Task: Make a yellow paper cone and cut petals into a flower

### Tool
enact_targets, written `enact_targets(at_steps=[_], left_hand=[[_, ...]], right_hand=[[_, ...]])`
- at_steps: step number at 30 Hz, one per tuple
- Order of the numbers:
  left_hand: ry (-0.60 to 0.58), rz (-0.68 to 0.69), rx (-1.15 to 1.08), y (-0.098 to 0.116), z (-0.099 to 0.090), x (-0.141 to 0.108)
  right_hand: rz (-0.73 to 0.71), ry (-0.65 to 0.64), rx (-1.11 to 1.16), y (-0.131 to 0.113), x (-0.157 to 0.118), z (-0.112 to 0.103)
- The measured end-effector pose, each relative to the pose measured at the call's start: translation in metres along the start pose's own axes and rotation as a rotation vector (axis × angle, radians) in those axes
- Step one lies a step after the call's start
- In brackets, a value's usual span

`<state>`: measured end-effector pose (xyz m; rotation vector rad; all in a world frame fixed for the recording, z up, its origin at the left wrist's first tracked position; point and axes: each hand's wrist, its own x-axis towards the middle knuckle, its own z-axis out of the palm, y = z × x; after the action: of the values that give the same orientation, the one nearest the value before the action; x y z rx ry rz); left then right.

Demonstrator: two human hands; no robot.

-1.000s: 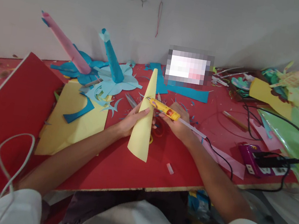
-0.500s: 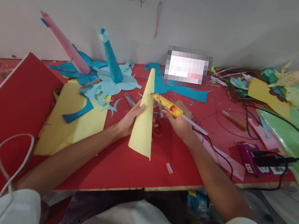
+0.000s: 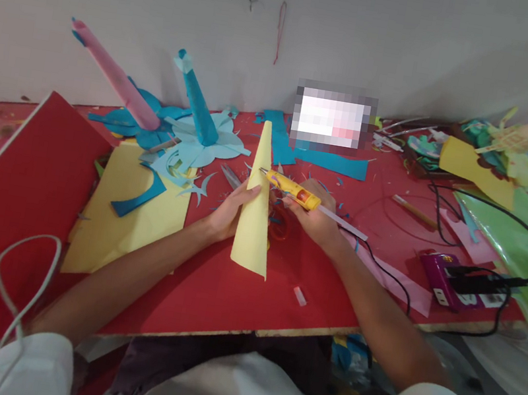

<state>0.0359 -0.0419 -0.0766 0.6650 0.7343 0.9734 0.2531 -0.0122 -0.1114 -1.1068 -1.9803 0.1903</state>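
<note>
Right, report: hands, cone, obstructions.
Left hand gripping yellow paper cone. Right hand holding yellow glue gun, nozzle at cone, contact unclear. Blue paper strip beyond, not in the way.

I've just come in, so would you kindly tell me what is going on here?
The person's left hand holds a pale yellow paper cone, narrow end pointing away. The right hand holds a yellow glue gun, its tip at the cone's narrower half. A blue paper tube and a pink one stand further left.
</note>
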Motion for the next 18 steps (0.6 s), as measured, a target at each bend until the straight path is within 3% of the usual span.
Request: enact_targets(at_steps=[10, 18], left_hand=[[0.012, -0.008, -0.001, -0.0035, -0.0042, 0.0021], [-0.058, -0.042, 0.007, 0.0002, -0.0041, 0.0005]], right_hand=[[-0.045, -0.022, 0.017, -0.0001, -0.0016, 0.0009], [-0.041, -0.012, -0.002, 0.0041, -0.0004, 0.0035]])
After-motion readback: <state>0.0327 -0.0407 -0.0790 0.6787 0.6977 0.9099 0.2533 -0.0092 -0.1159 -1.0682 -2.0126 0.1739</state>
